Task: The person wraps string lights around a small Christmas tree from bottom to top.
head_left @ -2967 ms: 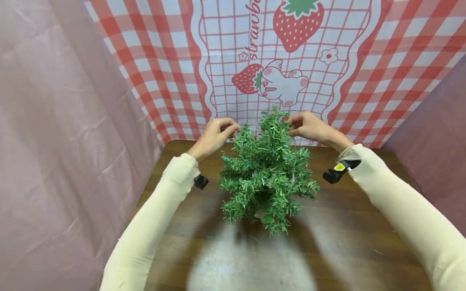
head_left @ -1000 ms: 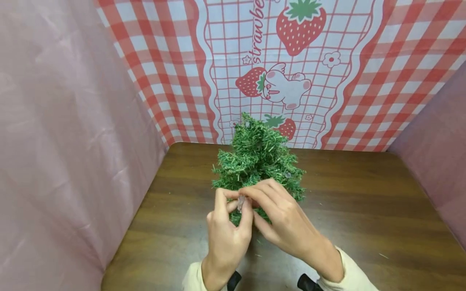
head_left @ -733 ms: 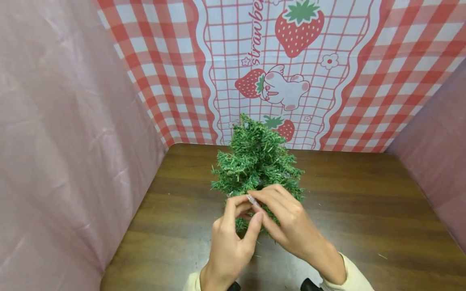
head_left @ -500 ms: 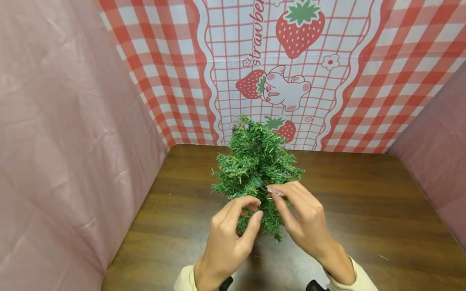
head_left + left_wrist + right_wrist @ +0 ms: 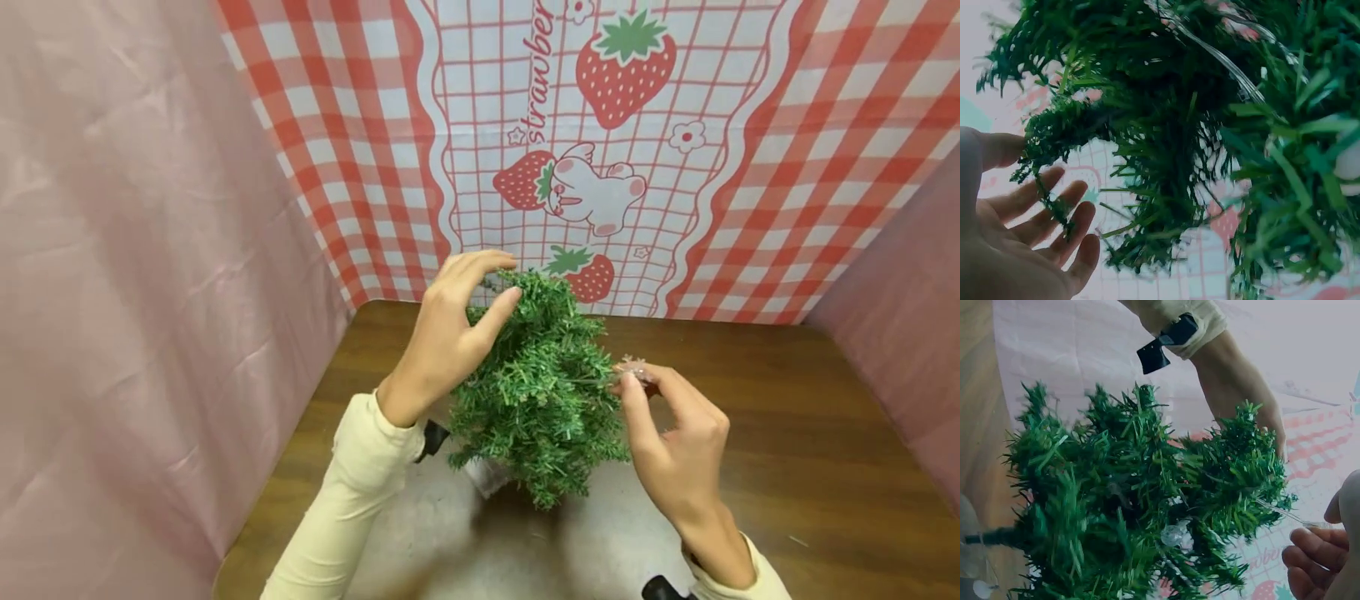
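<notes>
A small artificial Christmas tree (image 5: 540, 392) stands in front of me. My right hand (image 5: 678, 450), at its right side, pinches a clear snowflake light (image 5: 633, 368) between thumb and fingers. A thin clear wire (image 5: 1285, 514) runs from those fingertips into the branches. My left hand (image 5: 457, 329) is at the upper left of the tree, thumb and fingers apart. In the left wrist view its fingers (image 5: 1082, 215) are loosely spread beside a drooping branch tip. More clear wire (image 5: 1235, 69) crosses the branches, and another clear light (image 5: 1175, 532) sits among them.
The tree is on a brown wooden table (image 5: 750, 400). Something clear (image 5: 486, 477) shows under its lower branches. A red-and-white strawberry cloth (image 5: 600, 167) hangs behind, and a pink curtain (image 5: 150, 292) on the left. Black wrist cameras sit by both sleeves.
My hands, together at the tree's front a second ago, have parted. The right has carried the snowflake light rightward; the left has risen to the treetop. The tree leans or sits differently.
</notes>
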`<state>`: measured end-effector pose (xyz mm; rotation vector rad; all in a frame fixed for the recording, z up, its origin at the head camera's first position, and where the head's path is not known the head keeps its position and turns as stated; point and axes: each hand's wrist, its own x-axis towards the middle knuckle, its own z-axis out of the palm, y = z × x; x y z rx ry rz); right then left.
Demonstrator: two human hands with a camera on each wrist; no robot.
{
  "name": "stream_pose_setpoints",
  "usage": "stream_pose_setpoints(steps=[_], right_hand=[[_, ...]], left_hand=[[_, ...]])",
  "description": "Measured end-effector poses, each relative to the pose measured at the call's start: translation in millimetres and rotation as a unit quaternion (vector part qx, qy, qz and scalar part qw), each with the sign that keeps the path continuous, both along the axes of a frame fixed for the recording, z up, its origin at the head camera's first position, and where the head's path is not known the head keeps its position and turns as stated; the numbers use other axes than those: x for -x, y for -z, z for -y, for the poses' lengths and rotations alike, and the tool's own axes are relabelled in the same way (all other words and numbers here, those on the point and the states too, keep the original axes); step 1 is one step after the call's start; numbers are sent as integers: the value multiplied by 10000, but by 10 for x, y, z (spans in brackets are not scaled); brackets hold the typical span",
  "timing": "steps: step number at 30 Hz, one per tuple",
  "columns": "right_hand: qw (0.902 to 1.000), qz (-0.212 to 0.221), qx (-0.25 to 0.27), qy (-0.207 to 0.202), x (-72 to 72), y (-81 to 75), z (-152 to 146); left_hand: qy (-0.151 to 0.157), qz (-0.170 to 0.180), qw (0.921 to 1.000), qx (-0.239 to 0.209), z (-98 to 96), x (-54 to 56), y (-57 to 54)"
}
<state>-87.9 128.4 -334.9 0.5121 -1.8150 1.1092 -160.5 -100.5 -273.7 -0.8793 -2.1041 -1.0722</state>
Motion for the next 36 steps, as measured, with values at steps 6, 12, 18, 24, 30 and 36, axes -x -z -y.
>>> stream_pose_setpoints(steps=[6,12,18,24,30,36], right_hand=[[9998,-86,79,181,42,-84,-73],[9990,-442,-44,16,105,-298,-36],[9953,-651,-608,-386,168,-534,87],[9924,-860,-581,-654,280,-764,259],[9885,-788,-905,-916,406,-973,374],[9697,-568,-2015,-1260,514,-1050,379]], left_hand=[[275,-48,9996,-59,-55,-53,-2],[228,-271,9992,-159,-103,-130,9],[160,-358,9991,-182,-128,-162,23],[234,-381,9986,-271,-136,-149,46],[428,-365,9980,-278,-157,-122,69],[598,-301,9974,-285,-182,-94,93]])
